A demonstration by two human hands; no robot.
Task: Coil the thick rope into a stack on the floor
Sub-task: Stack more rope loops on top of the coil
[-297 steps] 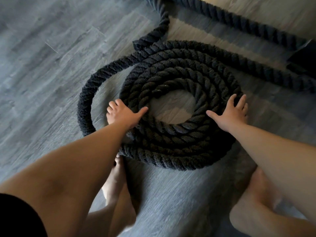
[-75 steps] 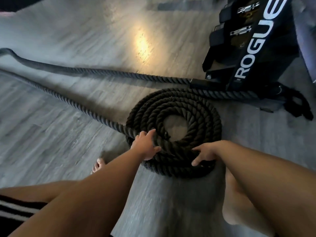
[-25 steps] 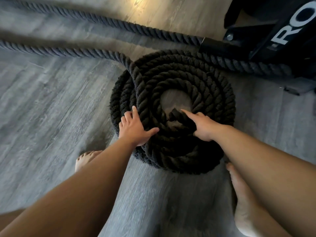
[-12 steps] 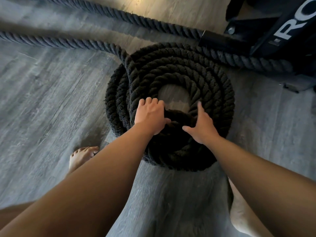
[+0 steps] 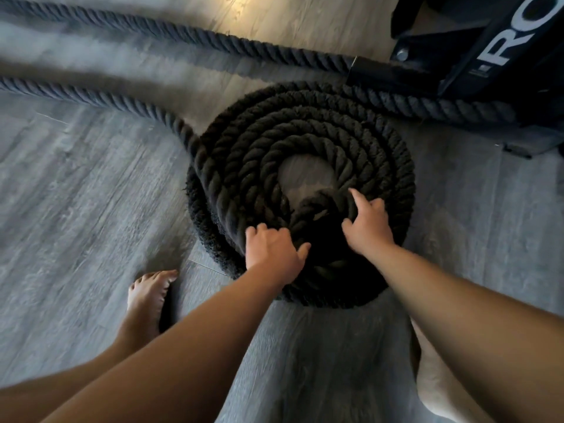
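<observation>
The thick black rope coil lies stacked in several turns on the grey plank floor, with a small hole in its middle. My left hand rests on the coil's near edge, fingers laid forward over the rope and thumb spread to the right. My right hand presses on the inner turn at the near right, index finger stretched toward the hole and thumb out. A loose stretch of rope runs off from the coil's left side toward the left edge.
A second rope run crosses the far floor to a black sleeve beside the black gym equipment at the top right. My bare left foot stands left of the coil; my right foot is near the right edge.
My left hand has slid back from the inner turn to the coil's near edge. My right hand stays on the inner right turn. The coil itself looks unmoved.
</observation>
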